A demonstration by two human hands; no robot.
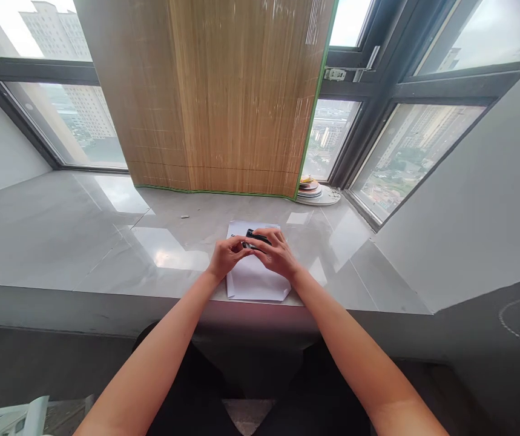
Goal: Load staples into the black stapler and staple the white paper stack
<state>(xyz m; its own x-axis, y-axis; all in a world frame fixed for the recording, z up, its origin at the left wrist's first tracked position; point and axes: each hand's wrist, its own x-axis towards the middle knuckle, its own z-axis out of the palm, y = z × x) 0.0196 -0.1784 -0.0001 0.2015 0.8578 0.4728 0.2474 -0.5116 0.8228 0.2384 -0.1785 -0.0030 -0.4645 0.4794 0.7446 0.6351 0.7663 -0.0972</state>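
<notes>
Over a stack of white paper, both hands meet around a small black device that looks like a stapler. My right hand wraps around it from the right, fingers over its top and the thumb underneath. At its left end, my left hand is closed, with thumb and fingertips pinched against it. Whether a smaller piece sits between those left fingertips is hidden. The paper lies flat on the pale sill near its front edge, partly covered by the hands.
A small light piece lies on the glossy tiled sill. A bamboo blind hangs down to the back of the sill. Stacked plates stand in the back right corner, by the windows. A white slatted object shows at lower left.
</notes>
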